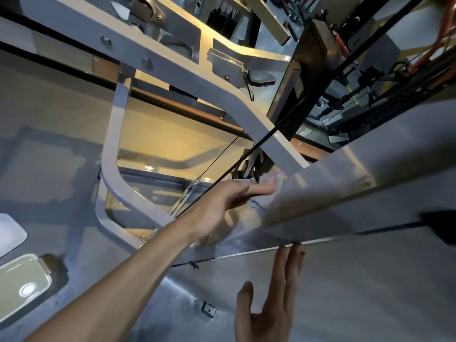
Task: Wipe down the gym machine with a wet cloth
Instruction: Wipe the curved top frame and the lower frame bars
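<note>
Hands at work on gym machine [345,174]: left hand [222,213] reaches along its broad grey panel, fingers straight, w/ pale wet cloth [274,180] blurred at fingertips. Right hand [271,304] lies flat, grip wide, against panel's lower face. White frame [172,70] crosses behind.

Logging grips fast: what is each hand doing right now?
Left hand: fingers straight, pressing a pale cloth on the grey beam.
Right hand: open, flat on the panel.
</note>
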Demonstrator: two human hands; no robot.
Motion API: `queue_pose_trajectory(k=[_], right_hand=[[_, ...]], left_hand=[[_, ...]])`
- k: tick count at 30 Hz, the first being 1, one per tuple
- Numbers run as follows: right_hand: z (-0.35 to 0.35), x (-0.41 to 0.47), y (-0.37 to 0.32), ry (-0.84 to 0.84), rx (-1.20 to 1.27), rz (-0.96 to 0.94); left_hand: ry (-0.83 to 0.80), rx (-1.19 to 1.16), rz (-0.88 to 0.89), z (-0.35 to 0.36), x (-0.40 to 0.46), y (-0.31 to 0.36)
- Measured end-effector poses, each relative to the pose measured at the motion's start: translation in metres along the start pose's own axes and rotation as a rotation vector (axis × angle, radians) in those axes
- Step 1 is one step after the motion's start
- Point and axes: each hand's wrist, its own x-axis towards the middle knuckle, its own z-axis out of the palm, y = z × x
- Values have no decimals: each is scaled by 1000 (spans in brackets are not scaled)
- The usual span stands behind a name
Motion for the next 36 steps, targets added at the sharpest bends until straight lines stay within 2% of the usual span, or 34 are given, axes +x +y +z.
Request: queue_pose_trajectory(k=[1,3,5,9,10,12,15,17,19,21,24,27,33,36], right_hand=[[1,-1,-1,5,0,1],[3,-1,0,16,0,-2],[3,0,1,18,-6,-3],[6,-2,3,13,-17,0],[6,-2,3,9,-23,4],[7,-3,3,11,-28,9],[11,-1,3,16,-43,21],[12,-2,3,13,-50,22],[11,-3,4,23,-47,8],[11,-2,5,23,-50,6],[11,-2,4,21,-48,13],[11,-2,3,28,-45,12],[7,-3,1,8,-20,36],[7,-3,-1,12,-15,42]], left_hand=[[-38,0,121,7,0,12],[-35,-30,176,3,4,4],[47,-65,82,-7,8,-31],[139,-30,-288,-36,2,-115],[155,-38,-330,-41,3,-128],[169,-39,-346,-41,3,-125],[68,-66,-167,-30,9,-90],[45,-59,-116,-27,11,-84],[91,-9,-171,-32,11,-99],[175,28,-326,-45,8,-124],[225,236,-478,-56,1,-148],[237,357,-459,-53,4,-150],[205,376,-399,-48,-1,-148],[274,397,-266,-38,-6,-133]])
